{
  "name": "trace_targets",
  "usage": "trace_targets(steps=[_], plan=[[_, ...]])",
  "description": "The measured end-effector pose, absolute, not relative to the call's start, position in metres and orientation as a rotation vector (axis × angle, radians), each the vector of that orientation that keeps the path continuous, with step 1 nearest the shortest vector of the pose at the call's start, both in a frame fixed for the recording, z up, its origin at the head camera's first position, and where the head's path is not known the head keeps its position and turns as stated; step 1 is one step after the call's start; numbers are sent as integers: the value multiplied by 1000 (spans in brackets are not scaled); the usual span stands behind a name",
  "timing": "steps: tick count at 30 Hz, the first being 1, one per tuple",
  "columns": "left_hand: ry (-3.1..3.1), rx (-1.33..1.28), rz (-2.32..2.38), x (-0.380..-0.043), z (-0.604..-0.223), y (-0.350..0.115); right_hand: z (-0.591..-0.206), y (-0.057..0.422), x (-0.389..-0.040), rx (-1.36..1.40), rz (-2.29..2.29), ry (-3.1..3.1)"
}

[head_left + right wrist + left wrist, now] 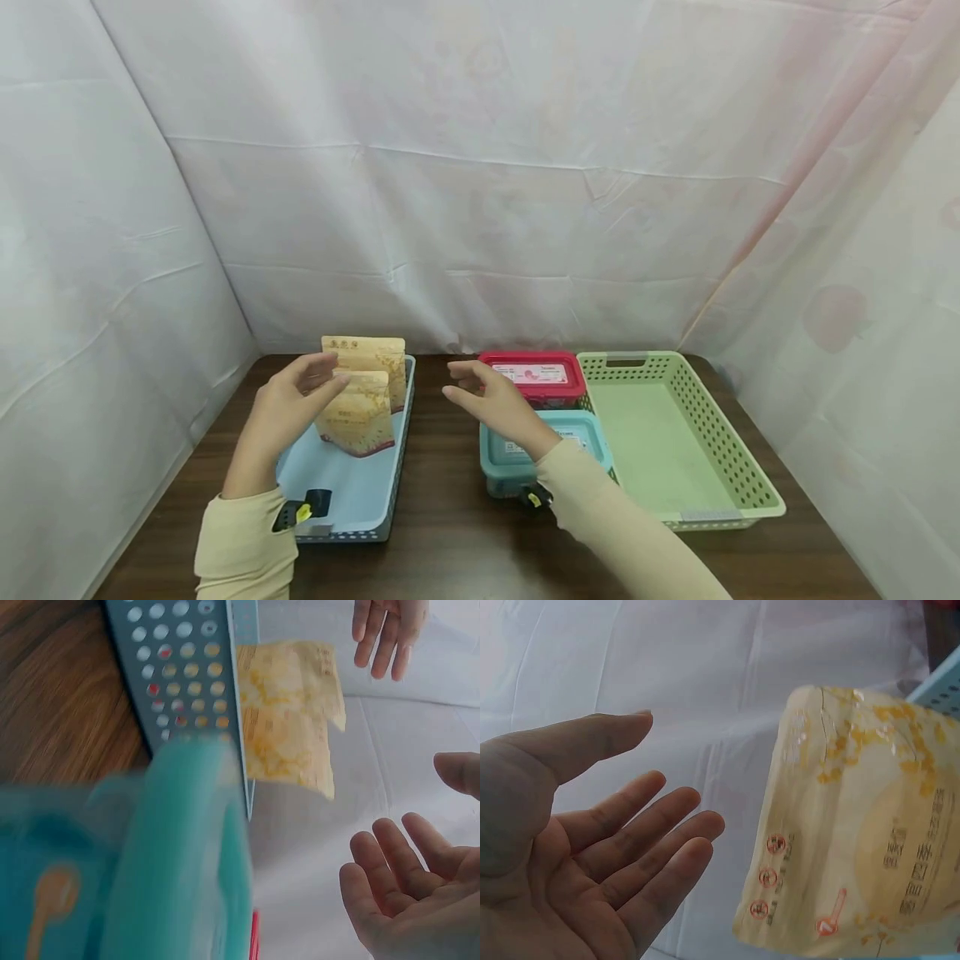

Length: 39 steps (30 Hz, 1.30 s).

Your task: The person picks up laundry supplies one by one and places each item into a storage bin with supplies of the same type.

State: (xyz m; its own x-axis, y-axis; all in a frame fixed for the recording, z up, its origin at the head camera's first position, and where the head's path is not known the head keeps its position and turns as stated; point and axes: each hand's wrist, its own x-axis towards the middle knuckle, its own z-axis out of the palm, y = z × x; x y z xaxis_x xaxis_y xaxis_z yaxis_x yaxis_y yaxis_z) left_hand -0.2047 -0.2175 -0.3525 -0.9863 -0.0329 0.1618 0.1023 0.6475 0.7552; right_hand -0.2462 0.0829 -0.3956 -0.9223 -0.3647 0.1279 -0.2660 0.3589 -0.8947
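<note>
Left hand: fingers loosely extended, thumb held well apart from them, nothing held. In the left wrist view a gap is seen between the fingertips and the nearest pouch; no contact is made. Right hand: fingers relaxed and slightly bent, thumb spread, nothing held.

Two printed pouches are noted just to the right of the left hand: the front pouch, and the rear pouch partly covered by it. Both are stood upright in the blue basket, over which the left hand is held. The teal container is located below and on the near side of the right hand, partly hidden by the sleeve; the red container is located just beyond that hand. The green basket is placed to the right of both.

Handling, as judged: the pouches appear soft and prone to tipping. A single pouch is best pinched near its top edge, thumb on one face and fingers on the other, so that its neighbour is not dragged along. A straight lift is advised so that the basket wall is cleared. The right forearm should be kept high, since the teal lid could be knocked.
</note>
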Motion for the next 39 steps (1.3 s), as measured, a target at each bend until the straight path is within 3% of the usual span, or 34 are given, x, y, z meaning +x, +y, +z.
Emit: trace_targets(steps=[14, 39], plan=[[-2665, -201, -1357, -212, -362, -182, -397, 133, -239, -374, -1587, 2614], [-2622, -366, -1495, -216, -380, -121, -404, 199, -229, -349, -1508, 2691]])
